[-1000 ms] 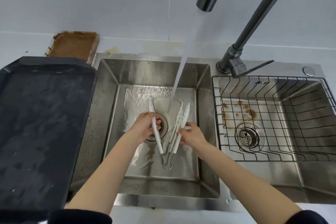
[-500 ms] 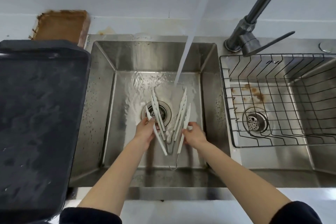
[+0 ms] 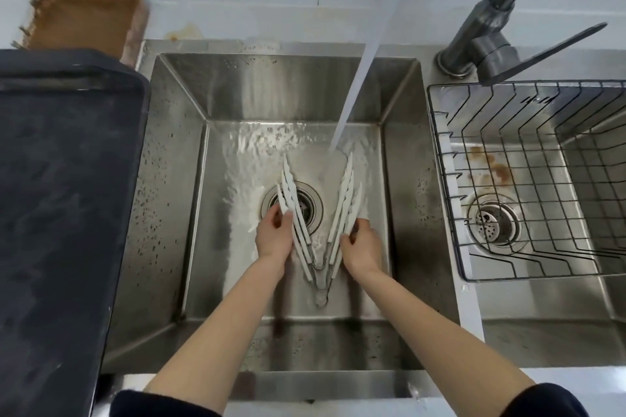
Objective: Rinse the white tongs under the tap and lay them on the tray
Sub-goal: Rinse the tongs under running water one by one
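Several white tongs (image 3: 342,205) with scalloped jaws fan out in a V low in the left sink basin (image 3: 176,179), their metal hinge ends meeting near me. My left hand (image 3: 273,238) grips the left arms and my right hand (image 3: 361,247) grips the right arms. A stream of water (image 3: 359,78) falls from the tap and lands just between the upper tips, spreading over the sink floor. The dark tray (image 3: 67,200) lies on the counter to the left of the basin.
The grey tap base and lever (image 3: 487,51) stand at the back right. A wire basket (image 3: 528,179) sits in the right basin over its drain. A brown rusty-looking board (image 3: 84,19) leans at the back left. The left basin's drain (image 3: 306,205) is under the tongs.
The tongs have spread wider into a V and sit lower in the basin, both hands keeping hold. The view has tipped down, so the tap spout is out of frame.
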A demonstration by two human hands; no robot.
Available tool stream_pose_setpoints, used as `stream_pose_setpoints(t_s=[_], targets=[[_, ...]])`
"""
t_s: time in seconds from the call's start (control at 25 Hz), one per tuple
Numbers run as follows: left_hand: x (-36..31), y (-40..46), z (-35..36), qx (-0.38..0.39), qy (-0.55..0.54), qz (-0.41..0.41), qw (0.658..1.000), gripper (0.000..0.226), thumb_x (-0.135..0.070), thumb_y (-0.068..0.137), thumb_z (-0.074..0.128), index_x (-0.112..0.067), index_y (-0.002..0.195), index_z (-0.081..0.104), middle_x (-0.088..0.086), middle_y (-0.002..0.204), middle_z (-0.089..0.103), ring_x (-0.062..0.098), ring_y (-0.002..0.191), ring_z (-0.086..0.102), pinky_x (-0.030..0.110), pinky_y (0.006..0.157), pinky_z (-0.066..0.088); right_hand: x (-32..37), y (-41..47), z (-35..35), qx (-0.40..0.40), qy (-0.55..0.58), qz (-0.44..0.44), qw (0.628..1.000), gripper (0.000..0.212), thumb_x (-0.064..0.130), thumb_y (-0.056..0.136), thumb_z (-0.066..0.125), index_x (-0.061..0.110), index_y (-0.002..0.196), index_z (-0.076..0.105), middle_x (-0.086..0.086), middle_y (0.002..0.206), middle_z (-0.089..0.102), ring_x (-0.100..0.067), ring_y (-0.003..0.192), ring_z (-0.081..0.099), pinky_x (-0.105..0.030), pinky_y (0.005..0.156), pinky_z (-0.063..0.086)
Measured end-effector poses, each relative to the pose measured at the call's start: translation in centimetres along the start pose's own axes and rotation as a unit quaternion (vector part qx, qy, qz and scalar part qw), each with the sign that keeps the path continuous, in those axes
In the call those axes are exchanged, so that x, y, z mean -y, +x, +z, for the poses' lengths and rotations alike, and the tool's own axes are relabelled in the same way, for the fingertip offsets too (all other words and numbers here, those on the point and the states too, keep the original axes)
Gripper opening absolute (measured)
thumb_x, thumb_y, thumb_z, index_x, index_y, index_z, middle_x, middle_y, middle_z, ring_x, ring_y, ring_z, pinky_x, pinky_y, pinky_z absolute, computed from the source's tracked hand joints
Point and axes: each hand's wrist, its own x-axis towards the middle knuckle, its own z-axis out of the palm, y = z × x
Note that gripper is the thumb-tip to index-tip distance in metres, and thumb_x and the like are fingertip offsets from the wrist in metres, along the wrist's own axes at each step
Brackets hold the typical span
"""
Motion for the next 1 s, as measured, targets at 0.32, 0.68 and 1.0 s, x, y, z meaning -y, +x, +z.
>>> stream_pose_setpoints(t_s=[0.32,0.68,1.0], targets=[[-0.4,0.6,0.4,-0.054,0.044,0.001,0.998,0.038,-0.021,0.094,0.048,-0.005,0.129,0.050,0.010,0.132,0.057,0.026,0.121,0.052,0.029,0.102,0.038,0.4,0.9,-0.2,-0.023,0.002,-0.012,1.000,0.032,0.015,0.094,0.047,0.006,0.124,0.046,-0.015,0.121,0.057,-0.030,0.111,0.055,-0.037,0.094,0.043],[0.5,1.5,0.6,-0.006,0.144,0.029,0.989,0.039,-0.031,0.087,0.058,-0.010,0.119,0.058,0.011,0.117,0.062,0.028,0.111,0.055,0.033,0.097,0.044,0.9,0.2,0.4,-0.020,-0.005,-0.021,1.000,0.046,0.032,0.092,0.051,0.005,0.128,0.042,-0.015,0.128,0.051,-0.031,0.114,0.053,-0.035,0.093,0.042],[1.4,2.2,1.1,0.005,0.287,0.054,0.956,0.074,-0.032,0.079,0.067,-0.012,0.140,0.030,0.013,0.141,0.040,0.030,0.133,0.036,0.041,0.103,0.038,1.8,0.2,1.2,-0.016,-0.113,-0.039,0.993,0.056,0.024,0.088,0.057,0.001,0.131,0.030,-0.018,0.134,0.037,-0.035,0.116,0.050,-0.038,0.087,0.045]])
